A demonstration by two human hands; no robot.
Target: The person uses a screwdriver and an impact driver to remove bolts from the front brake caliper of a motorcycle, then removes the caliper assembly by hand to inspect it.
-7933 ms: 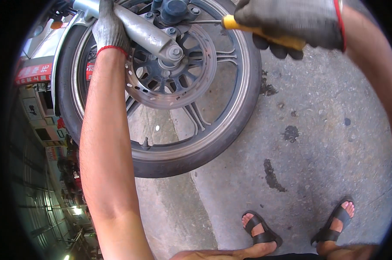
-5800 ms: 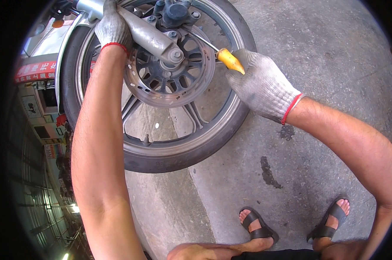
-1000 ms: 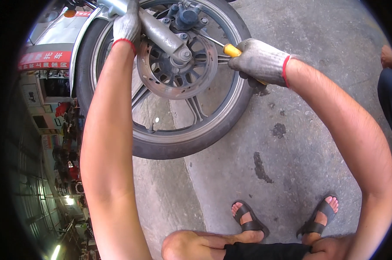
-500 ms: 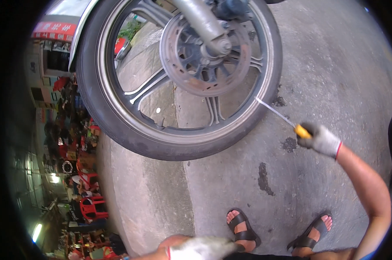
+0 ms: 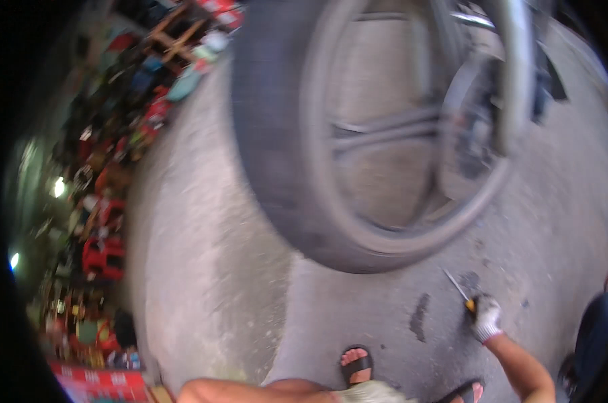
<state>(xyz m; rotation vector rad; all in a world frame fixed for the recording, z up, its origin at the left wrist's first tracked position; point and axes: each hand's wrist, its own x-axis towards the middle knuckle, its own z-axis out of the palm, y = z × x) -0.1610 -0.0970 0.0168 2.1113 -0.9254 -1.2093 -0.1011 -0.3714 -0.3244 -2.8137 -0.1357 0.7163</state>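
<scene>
Head view showed the blurred motorcycle wheel (image 5: pixel 277 144) up and left of your right hand (image 5: pixel 488 318). Of your 2 hands, the right lay nearer the wheel in this view; your left hand (image 5: pixel 372 392), seemingly the pale shape at the lower edge, was too blurred to tell what its fingers did. Your right fingers were curled around the yellow-handled screwdriver (image 5: pixel 468 303), whose long axis slanted up-left, tip toward the wheel, apart from it.
</scene>
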